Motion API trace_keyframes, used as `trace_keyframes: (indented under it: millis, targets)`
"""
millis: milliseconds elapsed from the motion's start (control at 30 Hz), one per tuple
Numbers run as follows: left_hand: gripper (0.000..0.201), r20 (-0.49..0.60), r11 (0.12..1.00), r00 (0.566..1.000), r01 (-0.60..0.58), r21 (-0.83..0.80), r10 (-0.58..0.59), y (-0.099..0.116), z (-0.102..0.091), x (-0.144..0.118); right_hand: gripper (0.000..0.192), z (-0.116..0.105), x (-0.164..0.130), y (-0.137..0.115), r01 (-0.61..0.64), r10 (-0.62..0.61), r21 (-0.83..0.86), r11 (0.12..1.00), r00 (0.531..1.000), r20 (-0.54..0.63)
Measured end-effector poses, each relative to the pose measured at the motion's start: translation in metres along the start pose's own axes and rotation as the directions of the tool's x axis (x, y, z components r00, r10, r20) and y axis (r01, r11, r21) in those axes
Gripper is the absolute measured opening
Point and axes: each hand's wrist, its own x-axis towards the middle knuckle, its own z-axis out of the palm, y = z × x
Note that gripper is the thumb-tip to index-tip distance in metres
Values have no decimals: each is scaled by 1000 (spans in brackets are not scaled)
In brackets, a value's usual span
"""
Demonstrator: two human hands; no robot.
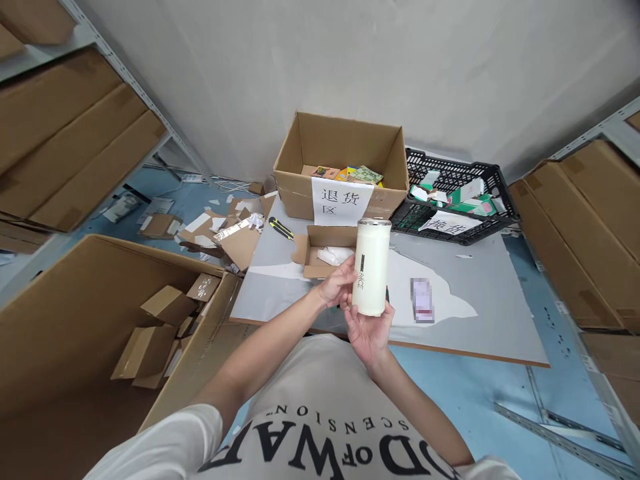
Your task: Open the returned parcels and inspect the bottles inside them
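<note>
A cream-coloured insulated cup (373, 270) with a silvery rim at its top and dark lettering on its side is held nearly upright above the table. My left hand (339, 283) grips its left side with the fingers. From below, my right hand (369, 330) cradles the base, its fingers curled about the lower edge. Just behind the cup stands a small open cardboard box (320, 272) with white wrapping (335, 256) inside; the cup hides part of the box.
On the grey table (470, 267) are a yellow-black box cutter (281, 228) and a phone (423, 300). Behind stand a labelled carton (295, 190) and a black crate (457, 172) of small boxes. A large carton (150, 267) at the left holds small boxes. Loaded shelves flank both sides.
</note>
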Motion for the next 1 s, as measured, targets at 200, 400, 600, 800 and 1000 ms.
trace_keyframes:
  millis: [200,400,600,800,1000]
  targets:
    - [63,-43,998,998,-40,40,42,11,-5,-2,67,-16,10,-19,-39,77,-361,932,993,94]
    - [67,-159,988,984,-55,143,78,6,-6,-9,51,-23,10,-48,495,-559,-707,505,812,169]
    - [70,-245,971,965,-36,235,95,-7,-4,-20,47,-4,17,-43,584,-609,-754,302,727,319]
    - [69,-290,949,950,-22,313,118,-13,-4,-27,47,2,18,-34,492,-569,-758,428,798,197]
    - [51,-282,953,956,3,301,87,-5,-3,-32,50,0,15,-43,487,-528,-629,606,838,139]
